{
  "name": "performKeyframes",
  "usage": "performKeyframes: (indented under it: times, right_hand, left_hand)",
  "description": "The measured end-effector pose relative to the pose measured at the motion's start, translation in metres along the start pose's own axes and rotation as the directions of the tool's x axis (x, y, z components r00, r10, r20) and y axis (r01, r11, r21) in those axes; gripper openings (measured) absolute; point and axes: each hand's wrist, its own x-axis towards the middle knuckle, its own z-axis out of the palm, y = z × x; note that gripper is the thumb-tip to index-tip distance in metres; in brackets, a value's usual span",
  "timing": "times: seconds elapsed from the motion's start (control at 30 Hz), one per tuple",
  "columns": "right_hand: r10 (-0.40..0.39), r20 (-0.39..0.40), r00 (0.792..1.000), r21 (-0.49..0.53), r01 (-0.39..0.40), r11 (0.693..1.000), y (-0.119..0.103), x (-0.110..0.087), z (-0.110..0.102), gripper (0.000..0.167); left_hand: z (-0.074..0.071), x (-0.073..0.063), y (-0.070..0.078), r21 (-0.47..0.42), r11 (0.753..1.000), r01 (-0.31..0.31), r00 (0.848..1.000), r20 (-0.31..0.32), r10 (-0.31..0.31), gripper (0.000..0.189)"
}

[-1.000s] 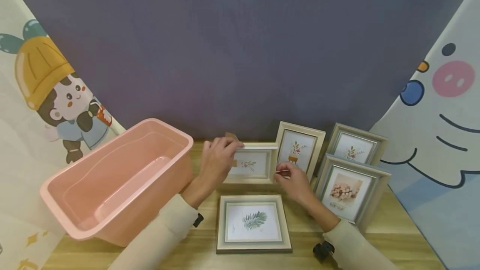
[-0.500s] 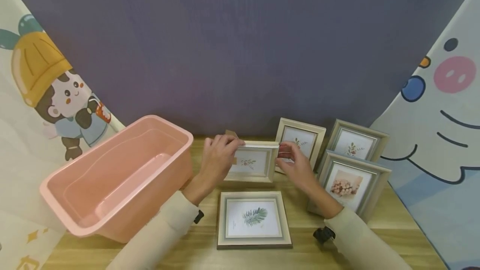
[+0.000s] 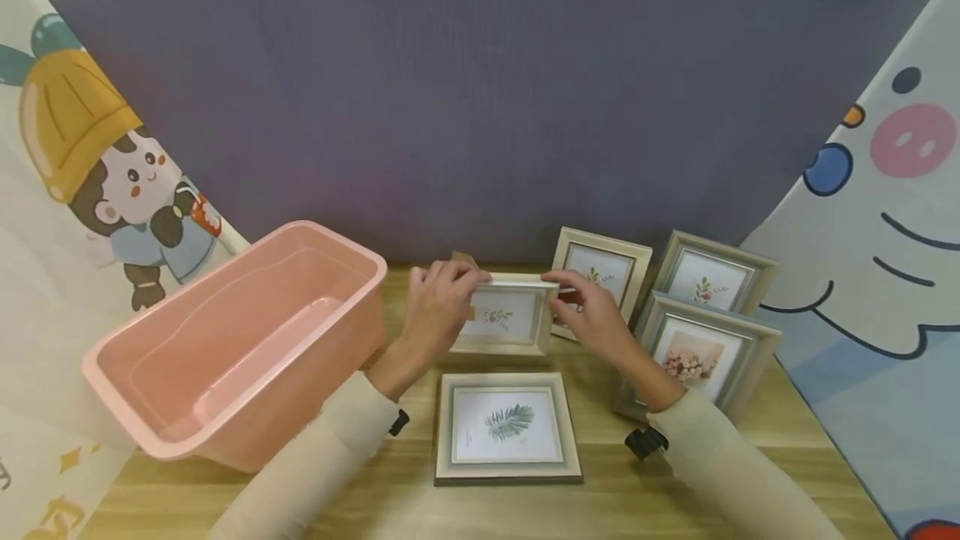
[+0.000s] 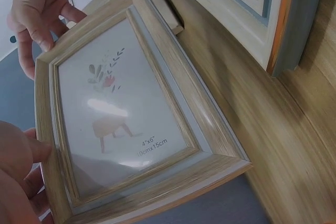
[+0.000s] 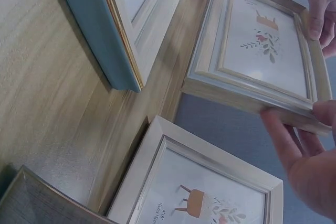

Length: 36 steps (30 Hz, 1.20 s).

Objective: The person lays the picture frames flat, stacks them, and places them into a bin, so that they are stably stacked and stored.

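A landscape picture frame (image 3: pixel 504 317) with a small plant print stands on its long side near the back of the table. My left hand (image 3: pixel 438 302) grips its top edge at the left, thumb on the front face in the left wrist view. At the top right corner, my right hand (image 3: pixel 596 319) pinches the rim between thumb and fingers. The right wrist view shows the right hand (image 5: pixel 310 169) with the thumb on the front and fingers along the side. Below it, another picture frame (image 3: pixel 508 427) with a leaf print lies flat, face up.
A pink plastic bin (image 3: pixel 112 373) stands at the left. To the right are a cream picture frame (image 3: pixel 637 273), a flower-photo frame (image 3: pixel 750 365) and a grey-beige frame (image 3: pixel 757 277) behind it, all standing. A dark backdrop (image 3: pixel 480 107) rises behind the table.
My right hand has moved up from the lower right side of the held picture frame to its top right corner. The left hand keeps its grip on the top edge.
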Motion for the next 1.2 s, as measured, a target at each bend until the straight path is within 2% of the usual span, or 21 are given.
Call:
performKeyframes:
  times: [0.2,0.3,0.47,0.63,0.83,0.93,1.0,1.03,1.07,1.13,1.2]
  right_hand:
    - [0.015,-0.012,1.000,0.010,-0.014,1.000,-0.002,-0.001,-0.001,0.036]
    - [0.005,-0.015,1.000,0.018,-0.005,1.000,-0.002,0.000,-0.001,0.035]
    - [0.001,-0.017,1.000,0.031,0.000,1.000,-0.001,-0.003,-0.002,0.034]
    - [-0.001,-0.054,0.999,0.012,0.002,1.000,0.002,-0.005,-0.006,0.032]
    - [0.019,-0.071,0.997,0.047,-0.015,0.999,0.001,-0.006,-0.010,0.032]
    - [0.026,-0.070,0.997,0.054,-0.023,0.998,0.000,-0.007,-0.011,0.032]
    - [0.028,-0.071,0.997,0.055,-0.024,0.998,0.000,-0.008,-0.012,0.032]
    - [0.027,-0.072,0.997,0.055,-0.023,0.998,0.000,-0.008,-0.012,0.032]
    - [0.026,-0.075,0.997,0.050,-0.022,0.998,0.000,-0.009,-0.012,0.032]
    - [0.021,-0.080,0.997,0.046,-0.017,0.999,0.000,-0.009,-0.013,0.032]
    - [0.013,-0.086,0.996,0.038,-0.010,0.999,0.000,-0.009,-0.013,0.031]
  left_hand:
    - [-0.001,0.002,0.000,-0.009,1.000,-0.028,0.998,-0.050,0.027,0.019]
    - [-0.003,0.004,-0.004,-0.052,0.999,-0.017,0.999,-0.040,0.015,0.016]
    - [-0.009,0.002,-0.010,-0.108,0.993,0.050,0.999,0.018,-0.049,0.014]
    - [-0.015,0.000,-0.018,-0.130,0.984,0.123,0.991,0.074,-0.114,0.013]
    - [-0.022,0.002,-0.025,-0.179,0.957,0.226,0.969,0.141,-0.203,0.012]
    - [-0.025,0.002,-0.029,-0.237,0.929,0.284,0.952,0.186,-0.243,0.014]
    - [-0.026,0.001,-0.031,-0.314,0.889,0.334,0.935,0.226,-0.272,0.019]
    - [-0.026,0.000,-0.033,-0.363,0.858,0.364,0.925,0.248,-0.287,0.022]
    - [-0.026,-0.001,-0.034,-0.420,0.816,0.397,0.913,0.275,-0.302,0.026]
    - [-0.025,-0.002,-0.038,-0.531,0.711,0.461,0.886,0.329,-0.328,0.035]
    - [-0.023,-0.003,-0.043,-0.623,0.590,0.514,0.858,0.384,-0.342,0.041]
